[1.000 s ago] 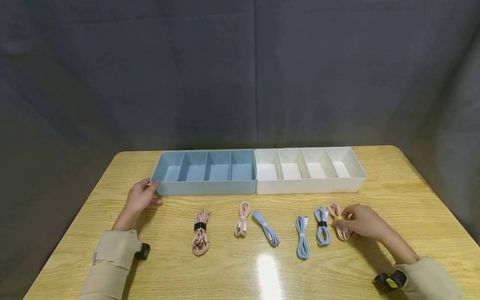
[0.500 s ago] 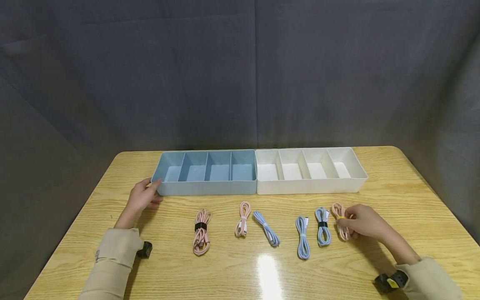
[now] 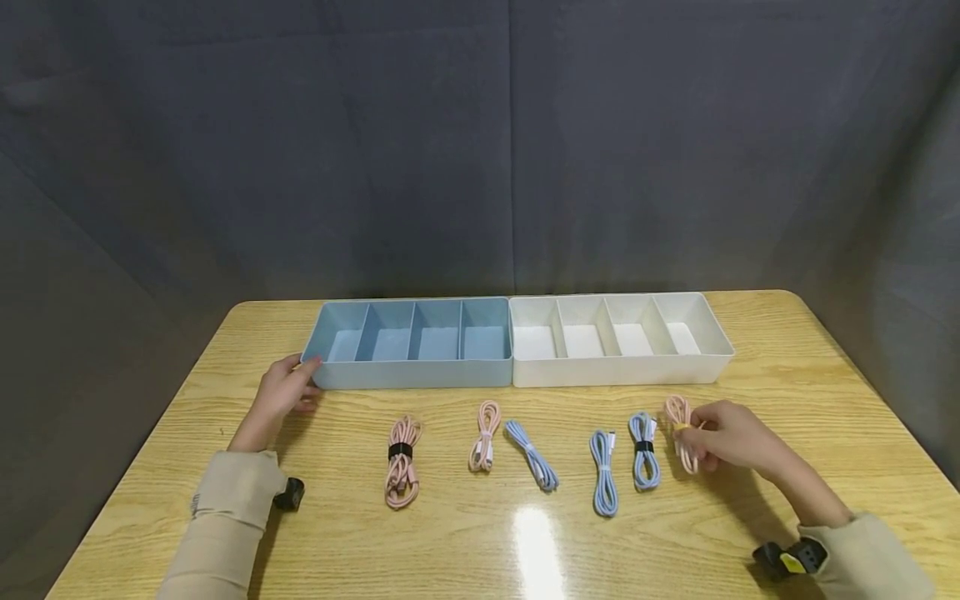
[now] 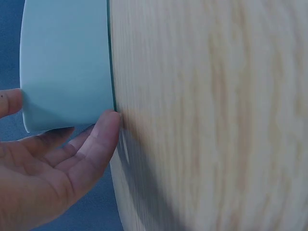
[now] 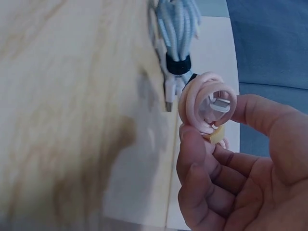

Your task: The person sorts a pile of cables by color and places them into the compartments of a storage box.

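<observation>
My right hand [image 3: 731,435] pinches a coiled pink charging cable [image 3: 678,414] with a yellow tie between thumb and fingers. In the right wrist view, that pink cable [image 5: 195,98] stands on end in the fingers, its metal plug showing inside the loop. Just left of it lies a blue coiled cable [image 3: 645,467] with a black strap. At the far side, my left hand [image 3: 281,390] touches the left end of a blue four-part box; its thumb is at the rim and its fingers rest relaxed along the end wall of the blue box [image 4: 67,62].
A white divided box [image 3: 622,371] adjoins the blue box [image 3: 412,375] along the table's back. In front lie a pink cable [image 3: 401,479] with a black strap, a smaller pink cable [image 3: 486,425], and two blue cables [image 3: 528,450], [image 3: 604,475]. A dark cloth [image 3: 480,150] hangs behind.
My right hand has taken hold of the pink cable with the yellow tie and moved it slightly right and up off the table. The left hand stays at the blue box.
</observation>
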Tool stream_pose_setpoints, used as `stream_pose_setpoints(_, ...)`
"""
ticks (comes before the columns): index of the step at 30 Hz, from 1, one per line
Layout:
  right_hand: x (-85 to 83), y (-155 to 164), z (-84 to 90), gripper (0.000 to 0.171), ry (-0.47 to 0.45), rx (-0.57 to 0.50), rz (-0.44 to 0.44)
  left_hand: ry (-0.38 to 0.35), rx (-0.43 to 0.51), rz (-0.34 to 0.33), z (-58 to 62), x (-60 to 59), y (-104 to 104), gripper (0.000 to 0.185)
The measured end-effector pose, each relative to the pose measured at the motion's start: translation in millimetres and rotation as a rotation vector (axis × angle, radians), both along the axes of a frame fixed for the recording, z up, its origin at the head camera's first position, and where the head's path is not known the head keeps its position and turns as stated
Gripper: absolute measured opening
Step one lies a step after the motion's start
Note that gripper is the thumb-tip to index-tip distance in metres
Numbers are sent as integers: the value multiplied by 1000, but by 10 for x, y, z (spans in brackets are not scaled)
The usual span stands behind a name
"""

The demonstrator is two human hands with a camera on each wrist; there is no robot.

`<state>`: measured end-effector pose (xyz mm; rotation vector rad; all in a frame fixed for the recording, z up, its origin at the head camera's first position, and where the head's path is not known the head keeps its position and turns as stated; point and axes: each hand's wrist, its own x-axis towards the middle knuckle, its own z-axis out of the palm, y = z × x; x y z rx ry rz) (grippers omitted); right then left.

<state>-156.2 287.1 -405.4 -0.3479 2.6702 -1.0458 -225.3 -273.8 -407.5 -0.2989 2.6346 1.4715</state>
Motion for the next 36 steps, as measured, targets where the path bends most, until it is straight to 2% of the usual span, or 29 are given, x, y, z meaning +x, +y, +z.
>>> stream_pose_setpoints(17,-88,-49,245,23,-16,-118,42,-24,22,-12,6,3,-19,61)
stream_pose_setpoints(24,-140,-77,332,21,-22,-135,21,-28,23,-5,16,5,-11,61)
stream_pose_setpoints(36,-231,-113,470,22,-11,-117,39,-31,17,-12,14,0,-20,61)
